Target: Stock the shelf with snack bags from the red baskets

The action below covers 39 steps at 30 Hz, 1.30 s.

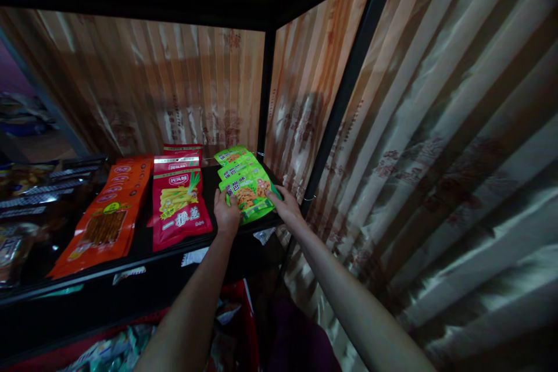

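Three green snack bags (246, 193) with pictures of brown crispy pieces lie overlapping at the right end of the black shelf. My left hand (227, 213) grips the left edge of the front bag, its fingers curled over the side. On the opposite edge, my right hand (283, 204) has its thumb on top, with the other fingers mostly hidden. Just left of my left hand lies a stack of red snack bags (181, 209) showing yellow sticks and a green scallion.
Orange snack bags (107, 224) and dark shiny packets (47, 197) lie farther left. Below the shelf stands a red bin (250, 325) holding wrapped packets. A black shelf post (340, 104) and pleated curtain (457, 174) bound the right side.
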Tool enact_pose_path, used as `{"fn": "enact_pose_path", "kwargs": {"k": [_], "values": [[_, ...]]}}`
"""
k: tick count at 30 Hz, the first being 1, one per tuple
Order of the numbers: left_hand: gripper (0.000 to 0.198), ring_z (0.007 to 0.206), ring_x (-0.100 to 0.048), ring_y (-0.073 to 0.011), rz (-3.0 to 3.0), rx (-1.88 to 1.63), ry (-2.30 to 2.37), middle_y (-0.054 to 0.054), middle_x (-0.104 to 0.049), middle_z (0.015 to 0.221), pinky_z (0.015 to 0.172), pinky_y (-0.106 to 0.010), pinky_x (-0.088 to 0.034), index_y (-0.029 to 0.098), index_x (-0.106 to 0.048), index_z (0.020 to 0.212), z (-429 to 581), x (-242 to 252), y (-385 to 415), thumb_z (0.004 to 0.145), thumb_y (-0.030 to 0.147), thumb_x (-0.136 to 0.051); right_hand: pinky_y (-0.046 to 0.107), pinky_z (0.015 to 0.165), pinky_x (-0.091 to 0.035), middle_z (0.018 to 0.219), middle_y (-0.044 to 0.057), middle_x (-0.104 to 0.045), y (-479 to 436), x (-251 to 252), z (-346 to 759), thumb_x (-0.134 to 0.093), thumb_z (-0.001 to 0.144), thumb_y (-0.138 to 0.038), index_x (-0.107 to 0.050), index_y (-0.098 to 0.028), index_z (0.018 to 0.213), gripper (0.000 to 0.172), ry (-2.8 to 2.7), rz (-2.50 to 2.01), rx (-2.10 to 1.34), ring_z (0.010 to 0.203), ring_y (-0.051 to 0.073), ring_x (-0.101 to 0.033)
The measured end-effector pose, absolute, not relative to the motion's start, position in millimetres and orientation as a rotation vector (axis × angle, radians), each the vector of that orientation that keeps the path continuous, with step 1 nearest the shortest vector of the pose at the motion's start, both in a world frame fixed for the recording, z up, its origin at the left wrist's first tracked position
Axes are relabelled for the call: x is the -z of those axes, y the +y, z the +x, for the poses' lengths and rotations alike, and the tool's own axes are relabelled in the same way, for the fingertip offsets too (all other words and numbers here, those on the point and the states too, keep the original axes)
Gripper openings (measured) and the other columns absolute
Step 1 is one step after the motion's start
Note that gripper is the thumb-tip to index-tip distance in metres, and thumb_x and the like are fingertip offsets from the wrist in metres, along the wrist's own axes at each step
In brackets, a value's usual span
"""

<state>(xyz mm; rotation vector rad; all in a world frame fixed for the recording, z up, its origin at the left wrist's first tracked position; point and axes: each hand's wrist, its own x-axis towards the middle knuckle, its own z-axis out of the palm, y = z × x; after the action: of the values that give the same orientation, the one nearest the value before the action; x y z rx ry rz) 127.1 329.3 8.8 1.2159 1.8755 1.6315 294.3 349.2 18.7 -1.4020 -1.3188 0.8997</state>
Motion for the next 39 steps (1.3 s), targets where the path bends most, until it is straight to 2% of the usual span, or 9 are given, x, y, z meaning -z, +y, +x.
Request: {"fn": "enact_pose_path", "kwargs": {"k": [5, 8, 11, 16, 20, 26, 30, 36, 39], "values": [[0.035, 0.132, -0.039, -0.0250, 1.266, -1.647, 1.909, -0.018, -0.045, 0.139, 0.111, -0.034, -0.027, 0.010, -0.063, 0.112, 130, -9, 328, 0.083, 0.022, -0.048, 0.025, 0.067, -0.049, 0.084, 0.000, -0.070, 346, -17, 294, -0.062, 0.071, -0.049, -0.064, -0.025, 0.105, 0.042, -1.332, -1.390, -0.882, 0.077, 0.017, -0.063], [0.037, 0.131, -0.041, -0.0255, 1.293, -1.635, 1.910, -0.021, -0.045, 0.138, 0.111, -0.033, -0.028, 0.007, -0.063, 0.112, 130, -8, 329, 0.084, 0.024, -0.047, 0.023, 0.060, -0.046, 0.074, 0.000, -0.067, 344, -17, 292, -0.059, 0.071, -0.052, -0.067, -0.020, 0.093, 0.039, -1.394, -1.395, -0.857, 0.068, 0.016, -0.060], [0.035, 0.129, -0.043, -0.0252, 1.316, -1.627, 1.906, -0.019, -0.050, 0.134, 0.111, -0.034, -0.029, 0.008, -0.064, 0.111, 129, -6, 331, 0.083, 0.022, -0.048, 0.023, 0.055, -0.042, 0.066, 0.000, -0.064, 346, -15, 290, -0.054, 0.073, -0.054, -0.067, -0.017, 0.081, 0.040, -1.438, -1.378, -0.871, 0.060, 0.014, -0.056], [0.037, 0.131, -0.041, -0.0245, 1.391, -1.599, 1.856, -0.016, -0.054, 0.131, 0.112, -0.036, -0.026, 0.009, -0.061, 0.115, 129, -3, 335, 0.084, 0.023, -0.047, 0.023, 0.055, -0.042, 0.065, -0.001, -0.063, 350, -16, 292, -0.054, 0.073, -0.056, -0.066, -0.017, 0.079, 0.042, -1.445, -1.314, -0.842, 0.060, 0.014, -0.055], [0.045, 0.137, -0.032, -0.0249, 1.439, -1.482, 1.823, -0.017, -0.048, 0.138, 0.114, -0.035, -0.021, 0.005, -0.056, 0.123, 129, -5, 334, 0.087, 0.030, -0.044, 0.023, 0.055, -0.044, 0.068, 0.000, -0.064, 345, -22, 295, -0.054, 0.073, -0.058, -0.066, -0.018, 0.084, 0.043, -1.470, -1.340, -0.862, 0.065, 0.015, -0.058], [0.051, 0.140, -0.023, -0.0235, 1.382, -1.471, 1.821, -0.017, -0.039, 0.145, 0.115, -0.033, -0.017, 0.005, -0.046, 0.133, 130, -7, 331, 0.090, 0.032, -0.039, 0.023, 0.050, -0.046, 0.077, 0.001, -0.065, 328, -32, 290, -0.058, 0.072, -0.056, -0.063, -0.020, 0.103, 0.048, -1.405, -1.350, -0.963, 0.065, 0.015, -0.058], [0.048, 0.139, -0.025, -0.0240, 1.350, -1.487, 1.864, -0.016, -0.041, 0.144, 0.115, -0.036, -0.018, 0.007, -0.048, 0.131, 131, -6, 332, 0.090, 0.030, -0.037, 0.023, 0.050, -0.049, 0.079, 0.001, -0.064, 324, -35, 287, -0.060, 0.072, -0.052, -0.063, -0.019, 0.099, 0.044, -1.399, -1.296, -1.016, 0.066, 0.015, -0.058], [0.048, 0.137, -0.032, -0.0259, 1.454, -1.582, 1.907, -0.020, -0.046, 0.138, 0.114, -0.039, -0.023, 0.002, -0.054, 0.124, 132, -1, 328, 0.089, 0.028, -0.034, 0.024, 0.050, -0.051, 0.081, 0.002, -0.065, 324, -33, 289, -0.062, 0.073, -0.048, -0.061, -0.019, 0.110, 0.047, -1.359, -1.306, -0.982, 0.067, 0.015, -0.059], [0.047, 0.134, -0.036, -0.0262, 1.502, -1.624, 1.929, -0.020, -0.050, 0.135, 0.113, -0.041, -0.025, 0.003, -0.055, 0.122, 135, 4, 324, 0.089, 0.029, -0.033, 0.022, 0.049, -0.050, 0.082, 0.003, -0.065, 322, -31, 289, -0.061, 0.074, -0.046, -0.063, -0.019, 0.106, 0.042, -1.353, -1.280, -0.967, 0.070, 0.015, -0.060]]}}
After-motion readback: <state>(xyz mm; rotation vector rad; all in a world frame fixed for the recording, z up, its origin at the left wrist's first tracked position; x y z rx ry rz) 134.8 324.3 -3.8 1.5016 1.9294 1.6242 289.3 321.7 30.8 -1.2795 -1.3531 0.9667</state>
